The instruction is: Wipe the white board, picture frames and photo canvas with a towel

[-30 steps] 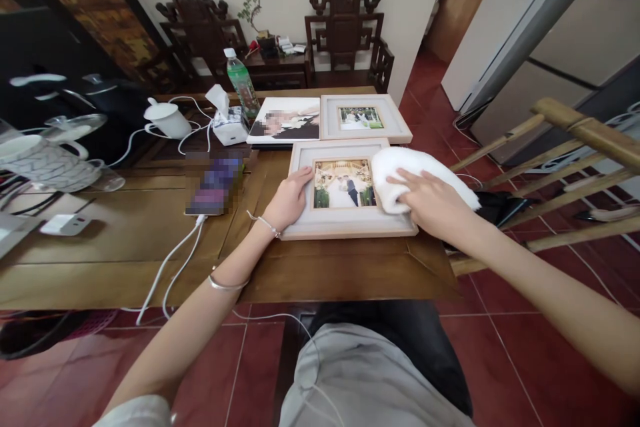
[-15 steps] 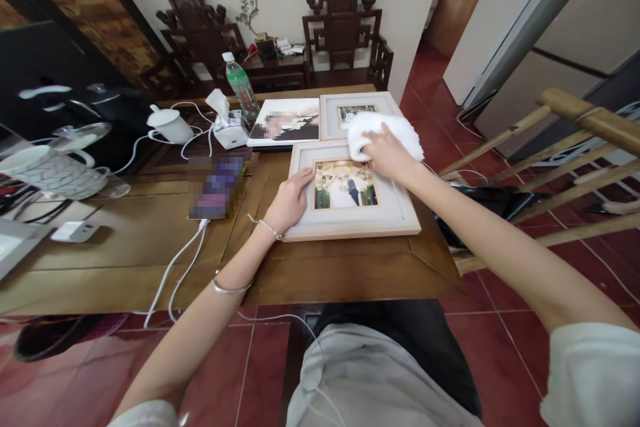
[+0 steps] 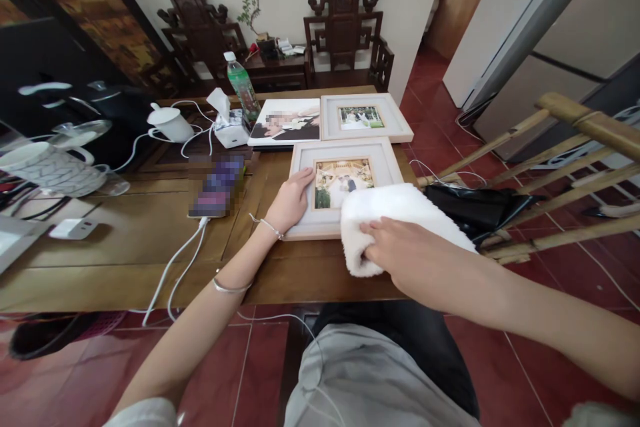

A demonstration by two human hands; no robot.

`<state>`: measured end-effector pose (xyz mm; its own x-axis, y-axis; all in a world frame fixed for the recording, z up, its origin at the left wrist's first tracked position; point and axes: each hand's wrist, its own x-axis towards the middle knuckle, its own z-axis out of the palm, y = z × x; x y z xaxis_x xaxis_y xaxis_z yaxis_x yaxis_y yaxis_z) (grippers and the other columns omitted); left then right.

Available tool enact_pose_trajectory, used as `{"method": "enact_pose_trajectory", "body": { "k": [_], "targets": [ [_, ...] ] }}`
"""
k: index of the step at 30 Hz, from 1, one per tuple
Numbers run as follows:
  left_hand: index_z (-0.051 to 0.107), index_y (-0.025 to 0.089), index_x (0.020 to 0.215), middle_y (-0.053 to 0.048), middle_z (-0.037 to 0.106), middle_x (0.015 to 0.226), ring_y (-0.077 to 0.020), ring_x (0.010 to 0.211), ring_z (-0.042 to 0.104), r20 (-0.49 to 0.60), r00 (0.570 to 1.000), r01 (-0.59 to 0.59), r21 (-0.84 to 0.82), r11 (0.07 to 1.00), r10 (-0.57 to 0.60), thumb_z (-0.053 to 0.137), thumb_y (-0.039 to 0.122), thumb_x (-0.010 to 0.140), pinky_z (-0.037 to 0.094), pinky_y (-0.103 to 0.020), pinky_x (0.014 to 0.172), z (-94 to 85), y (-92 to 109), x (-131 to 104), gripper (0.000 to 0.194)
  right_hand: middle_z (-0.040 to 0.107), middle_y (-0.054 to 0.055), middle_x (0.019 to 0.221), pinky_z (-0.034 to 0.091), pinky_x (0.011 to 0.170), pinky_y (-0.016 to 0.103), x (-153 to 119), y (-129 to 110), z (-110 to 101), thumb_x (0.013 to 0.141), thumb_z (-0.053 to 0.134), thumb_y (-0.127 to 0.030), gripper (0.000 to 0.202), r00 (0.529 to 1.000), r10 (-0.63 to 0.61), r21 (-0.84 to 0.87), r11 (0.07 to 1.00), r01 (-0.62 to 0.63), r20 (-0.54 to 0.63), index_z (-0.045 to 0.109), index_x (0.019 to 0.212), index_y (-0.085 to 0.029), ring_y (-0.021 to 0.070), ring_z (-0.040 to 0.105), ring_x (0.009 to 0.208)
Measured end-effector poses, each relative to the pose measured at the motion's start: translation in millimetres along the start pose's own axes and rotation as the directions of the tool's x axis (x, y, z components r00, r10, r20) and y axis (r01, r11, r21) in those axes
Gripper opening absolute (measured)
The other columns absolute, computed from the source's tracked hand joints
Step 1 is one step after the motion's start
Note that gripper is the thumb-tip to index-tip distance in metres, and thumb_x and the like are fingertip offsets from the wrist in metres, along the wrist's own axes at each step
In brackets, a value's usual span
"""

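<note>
A pale wooden picture frame [image 3: 320, 219] with a photo in it lies on the table near its front right. My left hand [image 3: 292, 201] rests on the frame's left edge, its fingers lying flat on the border. A folded, fluffy white cloth [image 3: 407, 203] is gripped in my right hand [image 3: 393, 247], over the frame's lower right corner, which it hides. Behind lie a second pale frame [image 3: 395, 121] and a white-edged photo panel [image 3: 285, 121], side by side.
To the left on the table [image 3: 150, 247] are a charging phone [image 3: 217, 187], a tissue box [image 3: 231, 130], a green-labelled bottle [image 3: 241, 83], a lidded white cup [image 3: 171, 124] and a patterned mug [image 3: 55, 170]. A bamboo rack [image 3: 575, 167] stands at the right.
My right hand has moved the cloth toward me, from the front frame's upper edge to its lower right corner. The back frame's photo is now uncovered. My left hand stays put.
</note>
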<state>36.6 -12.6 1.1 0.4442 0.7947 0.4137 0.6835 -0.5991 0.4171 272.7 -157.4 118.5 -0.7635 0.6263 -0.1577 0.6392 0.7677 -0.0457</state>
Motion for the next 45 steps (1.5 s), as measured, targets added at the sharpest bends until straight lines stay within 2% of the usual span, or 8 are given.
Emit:
{"method": "enact_pose_trajectory", "body": {
  "k": [4,14,21,27,30,36,41,45],
  "targets": [
    [0.061,0.008,0.130,-0.015,0.057,0.141,-0.0259,0.134,0.051,0.025,1.000,-0.013,0.018,1.000,0.012,0.038,0.004,0.083,0.037,-0.044,0.118,-1.2,-1.0,0.3,0.053,0.070,0.017,0.111,0.049,0.081,0.037,20.4,13.3,13.4,0.079,0.047,0.001,0.031,0.993,0.113,0.008,0.994,-0.113,-0.028,0.071,0.090,-0.014,0.0270,0.066,0.094],
    [0.060,0.009,0.131,-0.016,0.055,0.143,-0.0273,0.136,0.049,0.051,0.999,-0.012,-0.009,1.000,0.012,0.039,0.009,0.086,0.035,-0.046,0.119,-2.4,-4.3,-0.5,0.050,0.039,0.021,0.154,0.030,0.111,0.052,103.5,145.3,34.9,0.080,0.044,0.006,0.049,0.892,0.316,-0.168,0.908,-0.383,-0.324,0.065,0.123,-0.006,0.0390,0.036,0.139],
    [0.054,0.011,0.136,-0.016,0.047,0.149,-0.0281,0.140,0.043,0.023,0.999,0.047,-0.013,0.999,-0.047,0.039,0.015,0.090,0.033,-0.048,0.120,0.8,-0.6,-1.5,0.048,0.056,0.021,0.135,0.039,0.095,0.048,78.5,89.6,24.4,0.084,0.042,0.002,0.040,0.945,0.311,-0.300,0.896,-0.328,-0.105,0.071,0.109,-0.010,0.0394,0.052,0.120],
    [0.051,0.009,0.137,-0.017,0.046,0.150,-0.0298,0.146,0.033,-0.022,0.999,0.037,0.023,0.999,-0.037,0.040,0.017,0.092,0.027,-0.051,0.121,6.3,-4.5,-2.2,0.047,0.072,0.012,0.087,0.043,0.073,0.033,23.7,20.1,-2.8,0.081,0.048,0.000,0.028,0.981,0.157,-0.067,0.986,-0.150,0.110,0.071,0.086,-0.015,0.0249,0.065,0.080],
    [0.052,0.007,0.136,-0.019,0.049,0.147,-0.0308,0.145,0.035,-0.004,1.000,0.031,0.041,0.999,-0.031,0.039,0.017,0.092,0.028,-0.052,0.121,6.2,-6.9,-1.6,0.047,0.072,0.014,0.101,0.045,0.078,0.036,17.9,9.6,0.8,0.082,0.047,0.000,0.030,0.990,0.125,-0.029,0.992,-0.123,0.071,0.071,0.091,-0.015,0.0276,0.066,0.088],
    [0.054,0.005,0.134,-0.021,0.050,0.145,-0.0322,0.144,0.036,0.016,0.999,0.028,0.051,0.998,-0.029,0.039,0.019,0.093,0.028,-0.052,0.121,5.0,-9.6,-0.6,0.046,0.041,0.017,0.154,0.035,0.104,0.057,58.2,62.7,32.4,0.077,0.044,0.005,0.054,0.942,0.328,-0.100,0.937,-0.334,-0.070,0.065,0.123,-0.014,0.0422,0.035,0.139],
    [0.054,0.007,0.135,-0.020,0.050,0.145,-0.0318,0.144,0.036,0.015,1.000,0.016,0.049,0.999,-0.017,0.037,0.020,0.094,0.029,-0.053,0.121,4.6,-11.2,-1.0,0.046,0.031,0.018,0.159,0.023,0.108,0.067,97.5,125.7,32.7,0.081,0.043,0.004,0.053,0.892,0.397,-0.143,0.891,-0.431,-0.215,0.061,0.128,-0.010,0.0454,0.020,0.144],
    [0.054,0.010,0.135,-0.018,0.050,0.146,-0.0312,0.144,0.035,0.018,0.999,0.026,0.031,0.999,-0.026,0.038,0.020,0.094,0.029,-0.054,0.121,4.3,-10.8,-0.9,0.045,0.038,0.018,0.155,0.025,0.108,0.063,101.9,131.1,31.3,0.082,0.042,0.003,0.048,0.916,0.355,-0.195,0.901,-0.388,-0.187,0.064,0.123,-0.008,0.0437,0.026,0.142]
  ]
}}
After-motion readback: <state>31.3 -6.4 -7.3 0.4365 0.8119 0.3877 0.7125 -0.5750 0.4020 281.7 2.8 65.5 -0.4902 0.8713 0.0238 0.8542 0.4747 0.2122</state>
